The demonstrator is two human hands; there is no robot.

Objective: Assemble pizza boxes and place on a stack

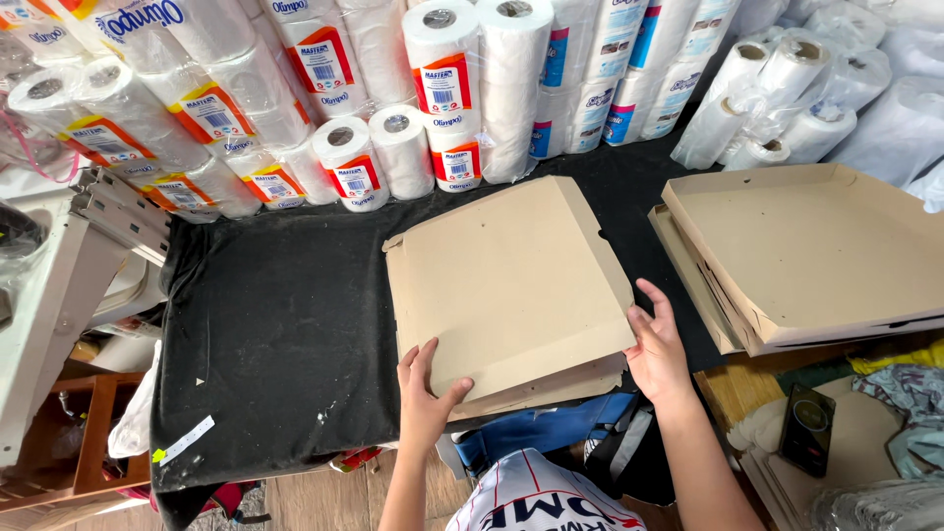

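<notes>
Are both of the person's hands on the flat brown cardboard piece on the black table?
Yes, the left hand grips the cardboard piece's near edge and the right hand presses its right corner.

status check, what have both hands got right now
Left hand grips near edge of top flat cardboard sheet. Right hand presses its right corner. Stack of folded boxes sits apart, not in the way.

A plain brown cardboard sheet (506, 285) is lying on a black cloth (275, 324) covering the bench. Beyond the sheet, white paper rolls (442, 88) are showing red-and-yellow labels; others (600, 79) are showing blue and pink. Right of the sheet, brown box trays (816, 256) are stacking. Below it, a blue bag (541, 433) is showing.
</notes>
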